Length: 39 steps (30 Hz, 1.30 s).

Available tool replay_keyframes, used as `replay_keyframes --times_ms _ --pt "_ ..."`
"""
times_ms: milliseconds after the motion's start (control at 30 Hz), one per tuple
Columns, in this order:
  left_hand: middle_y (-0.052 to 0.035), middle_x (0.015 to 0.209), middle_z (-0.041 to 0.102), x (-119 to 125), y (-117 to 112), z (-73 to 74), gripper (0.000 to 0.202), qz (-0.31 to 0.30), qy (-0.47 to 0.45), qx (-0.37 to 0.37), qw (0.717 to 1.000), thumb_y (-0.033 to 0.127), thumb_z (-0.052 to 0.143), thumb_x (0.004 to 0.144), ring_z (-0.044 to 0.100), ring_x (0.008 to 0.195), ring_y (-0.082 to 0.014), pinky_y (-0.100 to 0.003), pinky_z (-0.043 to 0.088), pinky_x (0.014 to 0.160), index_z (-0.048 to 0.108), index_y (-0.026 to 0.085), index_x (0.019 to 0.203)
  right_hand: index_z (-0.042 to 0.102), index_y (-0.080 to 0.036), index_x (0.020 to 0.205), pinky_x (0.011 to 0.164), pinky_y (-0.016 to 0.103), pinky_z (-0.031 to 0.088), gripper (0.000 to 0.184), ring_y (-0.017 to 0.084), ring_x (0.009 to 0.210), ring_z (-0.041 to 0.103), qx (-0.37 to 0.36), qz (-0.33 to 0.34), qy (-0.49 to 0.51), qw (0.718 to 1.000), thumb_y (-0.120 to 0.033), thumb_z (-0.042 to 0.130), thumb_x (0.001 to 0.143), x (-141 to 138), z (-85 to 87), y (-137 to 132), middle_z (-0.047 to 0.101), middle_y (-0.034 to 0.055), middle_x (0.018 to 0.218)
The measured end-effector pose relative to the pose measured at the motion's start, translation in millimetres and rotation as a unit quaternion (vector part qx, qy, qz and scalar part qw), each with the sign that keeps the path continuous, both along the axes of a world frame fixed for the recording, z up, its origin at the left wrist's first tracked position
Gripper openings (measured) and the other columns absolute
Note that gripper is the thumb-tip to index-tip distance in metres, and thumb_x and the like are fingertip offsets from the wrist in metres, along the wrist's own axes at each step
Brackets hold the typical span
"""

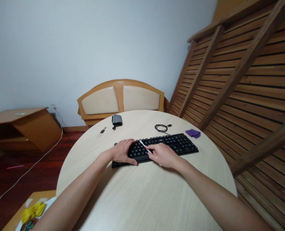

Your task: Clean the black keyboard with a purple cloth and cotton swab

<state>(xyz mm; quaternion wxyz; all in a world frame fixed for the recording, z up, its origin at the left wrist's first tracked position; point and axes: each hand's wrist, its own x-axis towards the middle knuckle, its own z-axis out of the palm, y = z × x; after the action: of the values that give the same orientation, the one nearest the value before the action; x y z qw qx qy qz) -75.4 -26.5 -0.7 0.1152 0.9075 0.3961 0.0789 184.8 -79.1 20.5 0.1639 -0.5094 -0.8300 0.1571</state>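
A black computer keyboard lies across the round table, its left end partly covered by my left hand. That hand spans the keyboard, with the thumb along the front edge and the fingers over the back rows, holding it. My right hand is closed around a slim white stick with a slightly thicker tip. The tip points away from me and is over the keys left of the keyboard's middle; I cannot tell whether it touches them. The stick's other end shows just below the right hand.
Behind the keyboard lie a coiled black cable, a folded purple cloth, a small grey pouch and a small dark clip-like item. A headboard stands beyond the table. Wooden slats lean at right.
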Motion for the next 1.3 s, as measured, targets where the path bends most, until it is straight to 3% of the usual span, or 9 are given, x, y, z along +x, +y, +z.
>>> replay_keyframes --times_ms 367,633,800,1300 --pt "-0.0183 0.15 0.045 1.5 -1.5 2.1 0.11 0.004 -0.003 0.001 1.0 0.079 0.074 0.059 0.043 0.138 -0.0378 -0.053 0.033 0.115 0.041 0.019 0.144 0.07 -0.025 0.127 0.064 0.026 0.038 0.042 0.019 0.073 0.066 0.006 0.009 -0.04 0.999 -0.031 0.053 0.089 -1.2 2.2 -3.1 0.075 0.0031 0.08" --pt "-0.0196 0.152 0.042 2.2 -3.9 6.4 0.11 0.011 0.009 -0.008 1.0 0.078 0.074 0.06 0.042 0.14 -0.0373 -0.05 0.032 0.117 0.04 0.017 0.145 0.072 -0.025 0.114 0.057 0.025 0.029 0.033 0.016 0.061 0.057 -0.027 0.052 -0.042 0.997 -0.028 0.056 0.085 24.0 17.4 -3.1 0.068 -0.0001 0.068" --pt "-0.0186 0.152 0.043 2.0 -3.3 5.5 0.108 0.007 0.003 -0.008 1.0 0.078 0.074 0.06 0.042 0.139 -0.0373 -0.051 0.031 0.116 0.04 0.019 0.145 0.07 -0.023 0.11 0.056 0.026 0.027 0.032 0.016 0.061 0.056 -0.044 0.07 -0.063 0.995 -0.023 0.058 0.081 26.0 21.7 -6.6 0.068 -0.0012 0.066" --pt "-0.0182 0.153 0.042 0.4 -2.9 4.2 0.111 0.01 0.011 -0.013 1.0 0.082 0.071 0.06 0.041 0.139 -0.0369 -0.051 0.03 0.117 0.039 0.019 0.145 0.067 -0.021 0.109 0.051 0.024 0.028 0.036 0.012 0.053 0.053 -0.142 0.076 -0.041 0.986 -0.017 0.058 0.075 45.7 32.3 -12.4 0.062 -0.0042 0.061"
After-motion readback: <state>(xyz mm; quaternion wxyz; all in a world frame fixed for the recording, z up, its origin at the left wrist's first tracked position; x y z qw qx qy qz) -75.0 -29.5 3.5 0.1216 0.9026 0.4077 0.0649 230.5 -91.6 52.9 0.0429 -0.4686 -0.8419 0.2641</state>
